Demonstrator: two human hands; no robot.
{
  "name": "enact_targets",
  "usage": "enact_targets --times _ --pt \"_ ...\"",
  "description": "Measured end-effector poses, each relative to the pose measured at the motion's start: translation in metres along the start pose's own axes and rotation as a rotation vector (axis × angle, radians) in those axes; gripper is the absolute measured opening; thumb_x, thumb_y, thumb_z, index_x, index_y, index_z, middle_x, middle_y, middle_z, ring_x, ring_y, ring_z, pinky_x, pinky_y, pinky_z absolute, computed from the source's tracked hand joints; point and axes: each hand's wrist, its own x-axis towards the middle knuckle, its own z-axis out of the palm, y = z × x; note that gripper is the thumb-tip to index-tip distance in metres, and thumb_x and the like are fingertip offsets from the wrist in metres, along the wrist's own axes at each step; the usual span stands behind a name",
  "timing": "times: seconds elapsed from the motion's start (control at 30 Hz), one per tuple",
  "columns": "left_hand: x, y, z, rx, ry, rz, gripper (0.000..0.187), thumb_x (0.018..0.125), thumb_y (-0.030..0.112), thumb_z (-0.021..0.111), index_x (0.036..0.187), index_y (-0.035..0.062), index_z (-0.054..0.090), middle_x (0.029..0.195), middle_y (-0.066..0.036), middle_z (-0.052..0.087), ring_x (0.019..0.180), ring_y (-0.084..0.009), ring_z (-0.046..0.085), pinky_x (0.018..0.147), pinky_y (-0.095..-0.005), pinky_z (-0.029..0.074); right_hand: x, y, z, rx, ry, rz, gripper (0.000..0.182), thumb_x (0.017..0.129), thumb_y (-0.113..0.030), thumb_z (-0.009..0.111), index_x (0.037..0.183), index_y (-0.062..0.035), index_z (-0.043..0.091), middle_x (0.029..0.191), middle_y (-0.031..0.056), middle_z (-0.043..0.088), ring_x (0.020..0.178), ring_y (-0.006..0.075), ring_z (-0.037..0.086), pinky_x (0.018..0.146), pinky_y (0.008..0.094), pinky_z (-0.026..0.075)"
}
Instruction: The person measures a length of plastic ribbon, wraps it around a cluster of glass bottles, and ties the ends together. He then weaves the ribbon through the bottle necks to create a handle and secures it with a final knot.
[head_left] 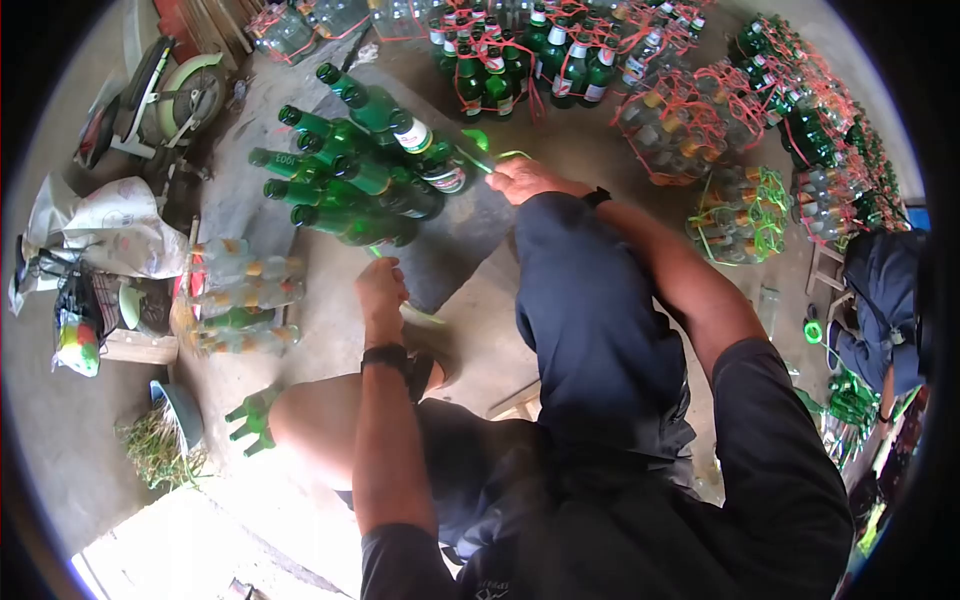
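Note:
A cluster of green glass bottles (345,175) stands upright just ahead of me on a dark mat (455,262). Around its base runs a light green plastic strap (478,160). My right hand (528,181) is closed on one length of this strap, at the cluster's right side. On the near side, my left hand (381,288) pinches another part of the strap, and a loose end hangs below it. Both fists sit close to the bottles, slightly apart from the glass. The strap's path behind the bottles is hidden.
Bundles of green bottles (570,70) and clear bottles (675,120), tied with red strap, fill the back and right. More clear bottles (245,280) lie at left, near a small bicycle (160,100). Another person (880,300) sits at far right.

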Motion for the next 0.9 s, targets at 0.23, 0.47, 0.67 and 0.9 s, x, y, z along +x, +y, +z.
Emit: enact_targets --times 0.23,0.47,0.67,0.9 --pt "0.005 -0.011 0.005 -0.255 -0.136 -0.045 0.021 0.104 0.017 0.052 0.105 0.0002 0.064 0.081 -0.004 0.060 0.064 -0.0156 0.056 0.062 -0.0354 0.053 -0.009 -0.010 0.008 -0.023 0.117 0.060 0.040 0.105 -0.034 0.050 0.088 0.0011 0.056 0.079 0.0122 0.053 0.080 0.0278 0.054 0.077 0.0437 0.043" --pt "0.006 -0.022 0.012 -0.406 -0.128 -0.092 0.023 0.101 0.017 0.057 0.109 -0.0032 0.063 0.092 -0.012 0.065 0.076 -0.0230 0.065 0.067 -0.0391 0.057 -0.009 -0.001 0.002 0.053 0.027 0.010 0.037 0.105 -0.032 0.052 0.085 -0.0005 0.052 0.076 0.0076 0.046 0.074 0.0197 0.045 0.071 0.0402 0.040" --pt "-0.012 -0.011 0.018 -0.338 -0.104 -0.130 0.021 0.104 0.022 0.054 0.111 0.0049 0.065 0.097 -0.006 0.066 0.087 -0.0196 0.065 0.079 -0.0420 0.054 -0.010 0.002 0.003 0.166 0.008 0.027 0.038 0.103 -0.033 0.054 0.083 -0.0004 0.051 0.074 0.0033 0.045 0.073 0.0174 0.044 0.069 0.0400 0.040" --pt "-0.011 -0.016 0.019 -0.283 -0.127 -0.103 0.023 0.102 0.025 0.060 0.110 0.0060 0.068 0.077 0.003 0.050 0.068 -0.0116 0.050 0.067 -0.0335 0.047 -0.016 -0.002 0.004 0.172 -0.020 0.010 0.041 0.104 -0.038 0.054 0.089 0.0000 0.057 0.078 0.0037 0.052 0.076 0.0184 0.048 0.074 0.0392 0.043"
